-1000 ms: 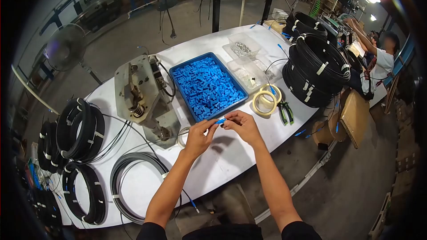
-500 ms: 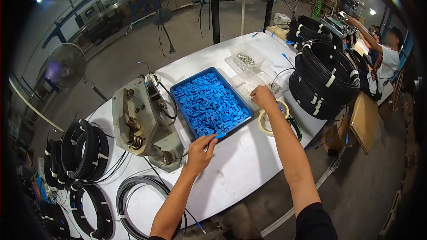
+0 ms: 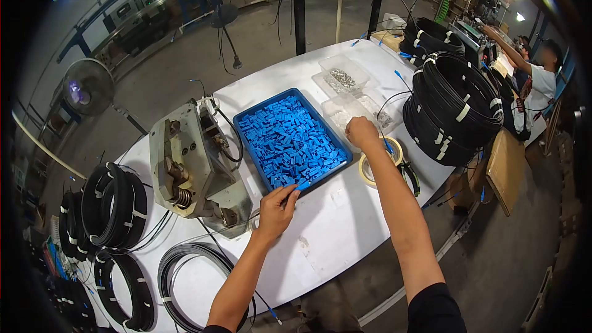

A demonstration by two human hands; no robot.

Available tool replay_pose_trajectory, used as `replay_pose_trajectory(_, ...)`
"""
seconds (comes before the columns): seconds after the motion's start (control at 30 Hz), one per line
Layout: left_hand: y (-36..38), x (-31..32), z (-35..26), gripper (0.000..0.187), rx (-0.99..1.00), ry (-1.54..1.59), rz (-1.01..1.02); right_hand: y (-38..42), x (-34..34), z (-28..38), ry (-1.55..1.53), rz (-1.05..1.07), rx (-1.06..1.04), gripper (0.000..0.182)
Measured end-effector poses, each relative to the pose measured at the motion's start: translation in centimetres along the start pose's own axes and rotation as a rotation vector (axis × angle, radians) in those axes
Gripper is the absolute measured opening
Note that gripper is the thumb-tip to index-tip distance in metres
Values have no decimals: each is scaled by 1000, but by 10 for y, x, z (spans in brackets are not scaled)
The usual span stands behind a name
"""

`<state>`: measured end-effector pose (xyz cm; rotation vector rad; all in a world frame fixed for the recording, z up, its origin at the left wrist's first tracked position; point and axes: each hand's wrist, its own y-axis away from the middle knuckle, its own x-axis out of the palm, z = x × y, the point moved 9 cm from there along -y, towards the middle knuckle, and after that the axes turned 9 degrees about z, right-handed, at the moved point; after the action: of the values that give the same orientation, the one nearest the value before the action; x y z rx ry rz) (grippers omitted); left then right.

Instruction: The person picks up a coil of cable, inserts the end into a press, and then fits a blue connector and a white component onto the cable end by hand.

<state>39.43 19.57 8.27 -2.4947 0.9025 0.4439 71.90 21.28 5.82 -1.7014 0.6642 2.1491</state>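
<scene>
My left hand (image 3: pixel 275 214) is at the near edge of a blue tray (image 3: pixel 266 180) heaped with small blue connector parts (image 3: pixel 290 139). Its thumb and fingers pinch a small blue connector piece (image 3: pixel 303 185), from which a thin cable seems to run back to the left. Beyond the tray's right side, my right hand (image 3: pixel 362 134) reaches to the near edge of a clear plastic container (image 3: pixel 340 114) with small transparent pieces. The fingers of that hand are bent together, and their tips and anything between them are hidden. Another clear box (image 3: pixel 341 77) holds small metal parts.
A metal press (image 3: pixel 191 163) stands left of the tray. Black cable coils (image 3: pixel 453 111) are stacked at the right, with more coils (image 3: pixel 117 206) at the left. Tape rolls (image 3: pixel 369 169) and pliers (image 3: pixel 409 177) lie near my right forearm. A co-worker (image 3: pixel 539 83) is at far right.
The view has shifted slightly. My right hand has moved a little toward the tray side; my left hand keeps its pinch on the blue piece.
</scene>
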Motion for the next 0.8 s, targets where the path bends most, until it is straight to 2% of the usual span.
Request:
replay_pose_trajectory(0.03,0,0,2,16,-3,12,5,3,2,4,-1,87,-9,20)
replay_pose_trajectory(0.07,1,1,2,15,-8,23,10,0,7,2,-3,88,-10,20)
replay_pose_trajectory(0.13,2,0,1,16,-16,21,23,-4,4,-5,-18,-54,35,21)
replay_pose_trajectory(0.17,2,0,1,18,-22,21,36,3,2,-3,-19,-53,33,21)
replay_pose_trajectory(0.23,3,0,-2,16,-4,34,26,23,-20,6,-147,-220,-94,29)
replay_pose_trajectory(0.33,6,-1,-6,17,12,36,31,14,-9,-8,-230,-130,-86,29)
replay_pose_trajectory(0.47,7,-2,-12,18,9,17,58,20,-14,-10,-360,-173,-178,26)
replay_pose_trajectory(0.53,9,-3,-13,18,24,11,57,25,-16,-8,-556,-277,-326,25)
replay_pose_trajectory(0.57,10,-3,-14,17,41,6,62,31,-18,-3,-556,-272,-331,25)
replay_pose_trajectory(0.67,13,-5,-18,17,76,28,50,55,-25,8,-1189,-71,-399,32)
replay_pose_trajectory(0.7,15,-8,-19,17,70,28,44,67,-30,14,-1187,-63,-402,32)
replay_pose_trajectory(0.8,20,-16,-29,16,92,-8,37,102,-28,40,-1523,67,-473,31)
